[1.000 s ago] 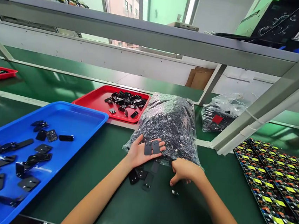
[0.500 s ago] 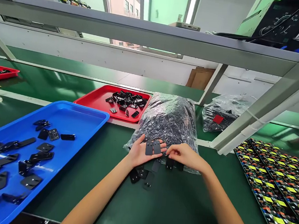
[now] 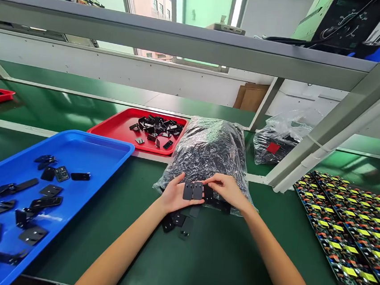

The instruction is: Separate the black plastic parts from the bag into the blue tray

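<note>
My left hand is held palm up, with two small black bracket plates lying side by side across its palm and fingers. Each plate has little slots near its upper edge. My right hand is closed in a pinch at the left hand's fingertips, on another black bracket; its fingers partly cover it. Beneath the hands, several loose black brackets lie on the green table. Just behind, a large clear plastic bag full of dark pieces touches or nearly touches both hands.
A blue tray with scattered black brackets stands at left. Behind it is a red tray with a pile of them. Circuit board panels lie at right, beside a slanted grey post. A shelf crosses above.
My right hand has come left and slightly up, bringing a black bracket beside the two plates on my left palm. The whole view has shifted slightly.
</note>
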{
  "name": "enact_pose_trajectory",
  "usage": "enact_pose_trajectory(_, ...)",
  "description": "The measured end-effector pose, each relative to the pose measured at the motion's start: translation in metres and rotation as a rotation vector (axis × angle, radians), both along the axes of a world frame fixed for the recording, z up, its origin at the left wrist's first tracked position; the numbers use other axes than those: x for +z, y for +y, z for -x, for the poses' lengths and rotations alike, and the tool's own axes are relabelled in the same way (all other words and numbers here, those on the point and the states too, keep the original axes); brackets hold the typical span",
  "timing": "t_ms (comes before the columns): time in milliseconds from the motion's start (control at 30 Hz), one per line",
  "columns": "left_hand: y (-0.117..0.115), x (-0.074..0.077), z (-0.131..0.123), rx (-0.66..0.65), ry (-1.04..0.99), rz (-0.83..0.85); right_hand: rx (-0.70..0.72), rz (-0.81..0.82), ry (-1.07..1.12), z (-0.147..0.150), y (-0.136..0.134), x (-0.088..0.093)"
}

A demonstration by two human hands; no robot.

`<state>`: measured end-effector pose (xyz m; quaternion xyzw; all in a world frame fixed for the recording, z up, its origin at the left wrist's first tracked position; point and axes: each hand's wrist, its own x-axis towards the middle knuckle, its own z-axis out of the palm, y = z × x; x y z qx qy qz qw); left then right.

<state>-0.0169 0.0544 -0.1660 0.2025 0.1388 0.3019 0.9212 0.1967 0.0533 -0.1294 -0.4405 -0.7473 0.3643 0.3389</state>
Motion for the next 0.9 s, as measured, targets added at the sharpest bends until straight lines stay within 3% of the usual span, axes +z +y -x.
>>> enact_pose_trajectory(467,-0.001,0.003,-0.002,0.007,-0.003,-0.029,-0.206,0.15,0.127,0.014,0.001,-0.011)
enact_pose_trajectory(700,-0.002,0.002,-0.003,0.013,0.024,-0.025,-0.229,0.205,0.166,0.013,0.001,-0.012)
enact_pose_trajectory(900,-0.001,0.001,-0.002,0.023,0.029,-0.031,-0.215,0.231,0.194,0.011,0.0,-0.003)
